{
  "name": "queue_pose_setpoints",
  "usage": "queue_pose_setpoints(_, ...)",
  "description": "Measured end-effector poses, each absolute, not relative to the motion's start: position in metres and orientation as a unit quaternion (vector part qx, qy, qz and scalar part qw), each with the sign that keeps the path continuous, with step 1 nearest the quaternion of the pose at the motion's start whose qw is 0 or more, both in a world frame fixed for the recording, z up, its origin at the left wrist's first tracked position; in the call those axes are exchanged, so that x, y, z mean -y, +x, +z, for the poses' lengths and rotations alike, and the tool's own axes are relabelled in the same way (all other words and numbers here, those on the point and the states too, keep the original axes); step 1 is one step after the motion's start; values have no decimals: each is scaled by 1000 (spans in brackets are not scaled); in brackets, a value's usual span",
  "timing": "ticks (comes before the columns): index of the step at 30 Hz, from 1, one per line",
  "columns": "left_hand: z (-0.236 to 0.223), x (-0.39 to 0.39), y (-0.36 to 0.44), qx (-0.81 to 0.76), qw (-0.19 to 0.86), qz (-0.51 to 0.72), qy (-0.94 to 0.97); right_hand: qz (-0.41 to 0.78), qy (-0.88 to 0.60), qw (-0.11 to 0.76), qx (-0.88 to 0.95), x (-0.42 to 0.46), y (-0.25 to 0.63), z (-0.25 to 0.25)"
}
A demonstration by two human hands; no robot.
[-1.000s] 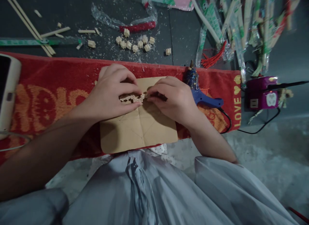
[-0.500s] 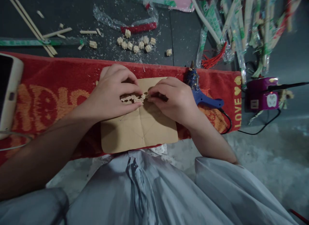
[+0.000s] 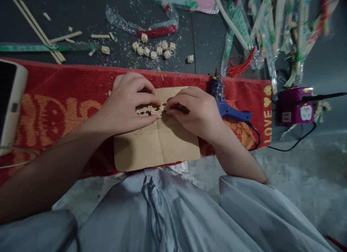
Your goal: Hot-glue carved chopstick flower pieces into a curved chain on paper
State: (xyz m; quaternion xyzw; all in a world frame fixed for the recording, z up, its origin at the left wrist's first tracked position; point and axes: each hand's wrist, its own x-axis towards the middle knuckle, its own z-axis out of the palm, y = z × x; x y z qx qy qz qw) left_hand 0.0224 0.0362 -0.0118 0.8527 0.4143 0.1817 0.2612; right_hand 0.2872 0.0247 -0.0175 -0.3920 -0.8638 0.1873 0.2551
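Beaded strip [image 3: 156,111] lies over one board [image 3: 168,145], its end pinched by right hand [image 3: 199,109]; left hand [image 3: 125,105] curls its grip around, closure unclear. Towel [image 3: 62,78] parts board's far edge from nine clustered chunks [image 3: 153,55].

The knobbly strip [image 3: 149,109] before you is pale and matt, with a rough surface that resembles wood. Your card [image 3: 141,151] is smooth, matt, tan paper stock with a creased face. The towel [image 3: 65,77] is red cloth of rough, napped pile. Note the glue gun [image 3: 233,112]: its blue handle looks like smooth plastic. The sticks [image 3: 67,36] appear to be bare, matt wood; the wrapper [image 3: 120,22] is clear, glossy, crinkled plastic film. Your garment [image 3: 116,212] is smooth, grey, softly creased cloth.
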Motion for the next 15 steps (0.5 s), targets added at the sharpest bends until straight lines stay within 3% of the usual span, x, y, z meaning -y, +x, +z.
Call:
queue_pose_setpoints(9,-15,-38,20,-407,279,193,848,173,-373,284,866,-24,288,-19)
queue_pose_setpoints(15,-12,-37,22,-415,269,178,851,182,-395,254,864,-24,288,-18)
